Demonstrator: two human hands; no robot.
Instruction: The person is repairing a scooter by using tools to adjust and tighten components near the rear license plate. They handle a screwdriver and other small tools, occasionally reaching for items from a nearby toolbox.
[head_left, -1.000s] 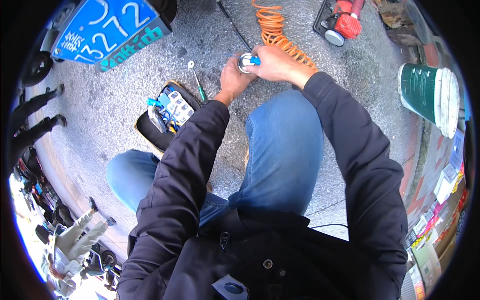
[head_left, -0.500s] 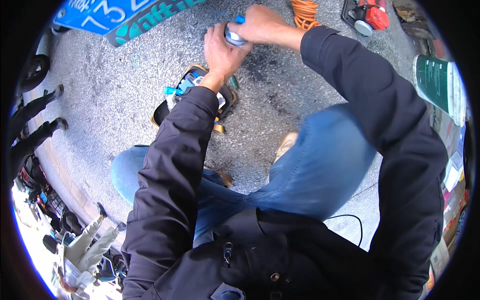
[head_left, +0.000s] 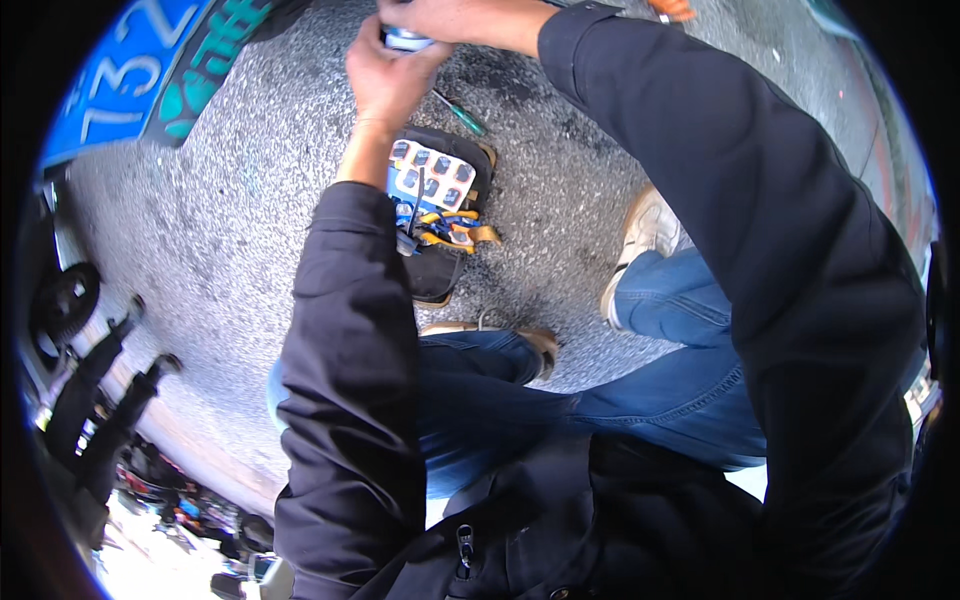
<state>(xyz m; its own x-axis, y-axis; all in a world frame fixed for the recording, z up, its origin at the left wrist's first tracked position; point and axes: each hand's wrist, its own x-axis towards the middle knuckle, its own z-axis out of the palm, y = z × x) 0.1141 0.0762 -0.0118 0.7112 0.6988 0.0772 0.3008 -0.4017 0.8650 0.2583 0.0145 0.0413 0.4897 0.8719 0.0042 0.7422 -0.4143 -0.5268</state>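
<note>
At the top edge, both hands close round a small round silver-and-blue object (head_left: 406, 43), mostly hidden by fingers. My left hand (head_left: 386, 78) wraps it from below and left; my right hand (head_left: 428, 18) grips it from above. Just below my hands a green-handled screwdriver (head_left: 466, 117) lies on the asphalt. An open black tool case (head_left: 435, 268) is beside my left forearm, holding a white card of dark patches (head_left: 432, 172) and blue-and-yellow tools (head_left: 454, 228).
A blue plate (head_left: 120, 80) on a vehicle is at upper left, an orange coiled hose (head_left: 672, 8) at the top right. Another person's dark-trousered legs (head_left: 100, 420) are at left beside a black wheel (head_left: 70, 300). My shoes (head_left: 640, 250) rest on the asphalt.
Both hands have moved up and left with the object, toward the vehicle. The view has shifted; the tool case and screwdriver show lower and further right, and the green bucket has mostly left view.
</note>
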